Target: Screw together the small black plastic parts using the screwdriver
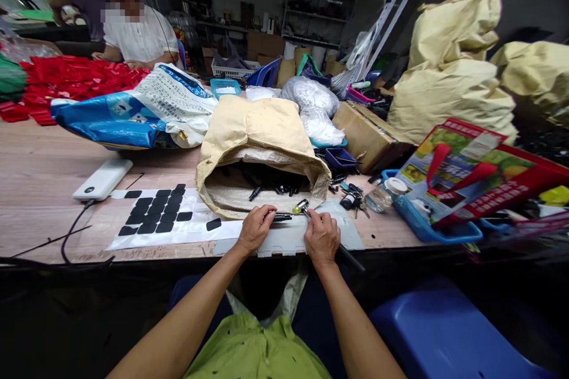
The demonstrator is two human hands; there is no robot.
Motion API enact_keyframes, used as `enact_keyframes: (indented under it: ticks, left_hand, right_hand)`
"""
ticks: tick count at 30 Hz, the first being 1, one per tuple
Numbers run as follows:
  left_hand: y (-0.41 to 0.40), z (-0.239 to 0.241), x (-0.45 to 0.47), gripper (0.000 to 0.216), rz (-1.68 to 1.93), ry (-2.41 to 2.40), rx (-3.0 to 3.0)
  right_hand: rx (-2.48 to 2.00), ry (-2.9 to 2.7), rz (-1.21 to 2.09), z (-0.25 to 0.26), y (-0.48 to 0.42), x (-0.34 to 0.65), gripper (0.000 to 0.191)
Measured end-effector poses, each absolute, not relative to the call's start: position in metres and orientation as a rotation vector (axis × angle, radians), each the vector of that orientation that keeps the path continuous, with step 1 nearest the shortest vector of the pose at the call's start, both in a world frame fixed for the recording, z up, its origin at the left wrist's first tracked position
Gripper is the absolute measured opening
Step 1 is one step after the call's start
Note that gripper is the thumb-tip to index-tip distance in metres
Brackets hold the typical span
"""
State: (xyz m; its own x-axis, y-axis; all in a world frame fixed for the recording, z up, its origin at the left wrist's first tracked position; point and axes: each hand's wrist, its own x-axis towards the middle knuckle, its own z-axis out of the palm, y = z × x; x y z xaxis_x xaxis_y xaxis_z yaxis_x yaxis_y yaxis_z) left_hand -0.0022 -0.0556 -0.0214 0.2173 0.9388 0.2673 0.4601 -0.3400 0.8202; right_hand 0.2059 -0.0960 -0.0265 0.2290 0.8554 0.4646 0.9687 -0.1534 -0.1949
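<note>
My right hand [322, 238] is closed round a small hammer [301, 207] with a yellow-green tip, and its dark handle slants out below my palm. My left hand [256, 228] pinches a slim black pen-like part [281, 217], which points right, close to the hammer's head. Whether there is more than one part in these fingers I cannot tell. Beneath both hands lies a thin grey board [291, 242] at the table's front edge. Just beyond, a tan sack [253, 124] lies on its side, its mouth towards me, with many black parts inside.
Left of the sack are a white sheet [195, 235] bearing black rounded pieces [165, 213] and a white power bank [102, 179] with a cable. A blue tray [440, 235] holds a red printed bag [471, 171] at right. Two people sit beyond a red heap [75, 79].
</note>
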Motion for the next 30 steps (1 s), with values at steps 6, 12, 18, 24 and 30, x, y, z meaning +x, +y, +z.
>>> enact_keyframes:
  ticks: [6, 12, 18, 24, 30]
  left_hand:
    - [-0.056, -0.021, -0.003, 0.025, 1.018, 1.296, 1.898]
    - [-0.057, -0.022, -0.004, 0.025, 1.013, 1.292, 1.897]
    - [-0.057, -0.019, -0.004, 0.023, 1.026, 1.292, 1.883]
    - [-0.106, -0.003, -0.011, 0.022, 1.076, 1.130, 1.864]
    - [-0.187, -0.052, -0.023, 0.029, 0.768, 1.113, 1.883]
  right_hand:
    - [-2.065, -1.676, -0.335, -0.029, -0.096, 0.207, 0.029]
    - [-2.061, -1.686, -0.314, -0.029, -0.096, 0.207, 0.032]
    - [-2.054, -1.670, -0.296, -0.027, -0.096, 0.206, 0.032]
    - [-2.052, -1.671, -0.286, -0.025, -0.097, 0.206, 0.031]
    - [-2.048, -1.662, -0.284, -0.026, -0.096, 0.205, 0.031]
